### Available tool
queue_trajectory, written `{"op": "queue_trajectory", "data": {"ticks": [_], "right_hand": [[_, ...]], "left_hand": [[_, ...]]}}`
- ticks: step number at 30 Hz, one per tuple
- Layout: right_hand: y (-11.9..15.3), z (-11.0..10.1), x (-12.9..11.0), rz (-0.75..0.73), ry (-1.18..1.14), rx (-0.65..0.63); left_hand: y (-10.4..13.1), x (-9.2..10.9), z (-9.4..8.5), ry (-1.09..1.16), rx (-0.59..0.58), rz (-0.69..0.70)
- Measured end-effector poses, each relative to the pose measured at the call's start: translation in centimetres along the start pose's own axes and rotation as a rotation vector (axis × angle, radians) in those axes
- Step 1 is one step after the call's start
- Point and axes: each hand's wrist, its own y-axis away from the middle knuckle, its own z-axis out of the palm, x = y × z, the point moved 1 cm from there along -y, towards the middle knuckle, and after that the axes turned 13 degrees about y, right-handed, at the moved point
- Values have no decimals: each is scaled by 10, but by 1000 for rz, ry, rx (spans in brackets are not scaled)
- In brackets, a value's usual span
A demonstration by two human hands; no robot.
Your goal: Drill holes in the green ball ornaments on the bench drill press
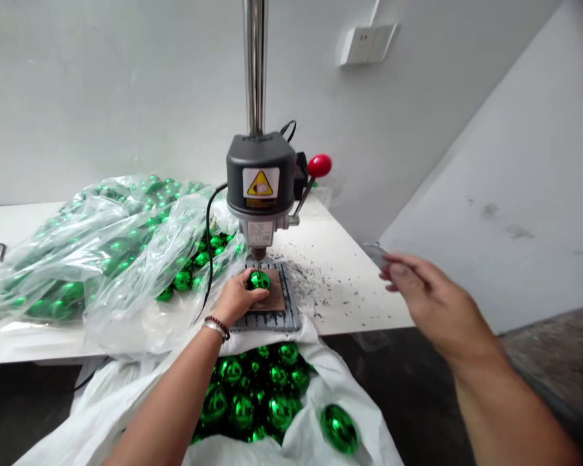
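On the white table (318, 233), a clear plastic bag (126, 239) bulges with green balls; a white sack (335, 375) in front holds more. Shavings (315, 278) by the bench drill press (261, 171) suggest some drilling is done; which balls remain undrilled cannot be told. The right hand (432, 304) pinches a blurred thin piece (375, 249). The left hand (238, 296) grasps a shiny green ball (259, 280) beneath the chuck (259, 253); round, it shows no long axis or clear pointing direction.
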Motion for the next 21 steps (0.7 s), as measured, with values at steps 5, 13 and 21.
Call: {"op": "queue_trajectory", "data": {"ticks": [5, 13, 21], "right_hand": [[-68, -35, -113, -213, -101, 154], [-89, -26, -194, -293, 322, -51], [-70, -7, -191, -326, 366, 83]], "left_hand": [[1, 2, 1, 17, -17, -4], [3, 1, 1, 53, -3, 1], [3, 3, 1, 21, -17, 24]]}}
